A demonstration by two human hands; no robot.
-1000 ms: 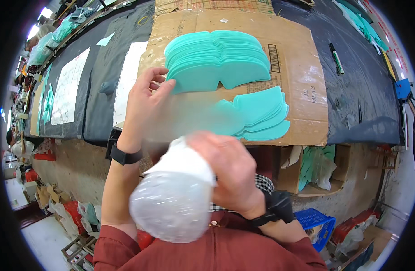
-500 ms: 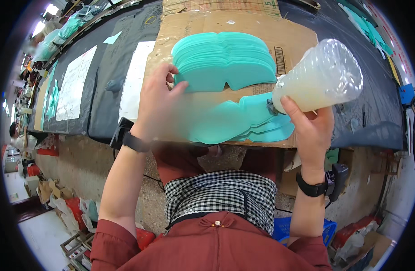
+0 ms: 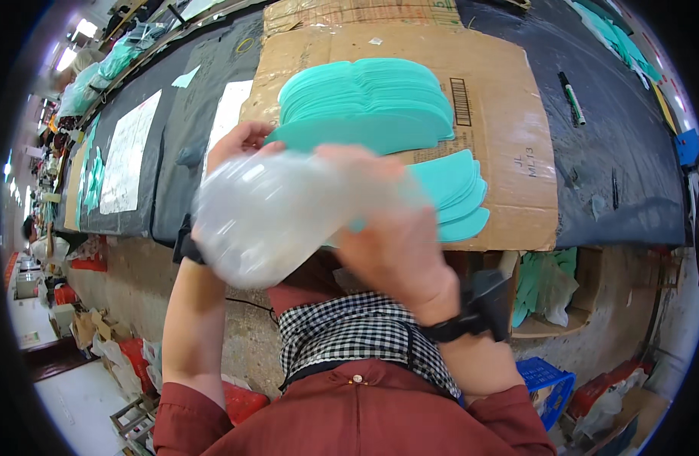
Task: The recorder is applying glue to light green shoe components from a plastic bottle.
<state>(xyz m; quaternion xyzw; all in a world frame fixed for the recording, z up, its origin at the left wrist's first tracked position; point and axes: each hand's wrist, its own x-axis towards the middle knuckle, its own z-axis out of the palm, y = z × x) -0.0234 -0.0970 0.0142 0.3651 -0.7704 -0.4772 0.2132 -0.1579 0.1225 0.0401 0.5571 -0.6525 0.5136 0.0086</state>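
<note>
My right hand (image 3: 399, 243), smeared by motion, is wrapped round the neck end of a translucent plastic bottle (image 3: 269, 216) with pale contents. The bottle lies tilted across the front of my left forearm, its wide end toward the left. Behind it, my left hand (image 3: 239, 143) has its fingers curled at the left tip of a teal sheet piece (image 3: 357, 134), pinching it. That piece lies against the front of a fanned stack of teal curved pieces (image 3: 364, 87). Several more teal pieces (image 3: 459, 190) overlap near the table's front edge, partly hidden by my right hand.
A flattened cardboard sheet (image 3: 509, 99) lies under the pieces on the dark-covered table (image 3: 630, 175). At right lie a marker (image 3: 572, 99) and a thin dark pen (image 3: 614, 188). White paper sheets (image 3: 133, 152) lie at left. Below the table is a box (image 3: 585, 296) holding teal scraps.
My right hand has swung the bottle from the right to the left, across my left forearm. My left hand has shifted slightly left and lower, and the front teal piece sits apart from the stack.
</note>
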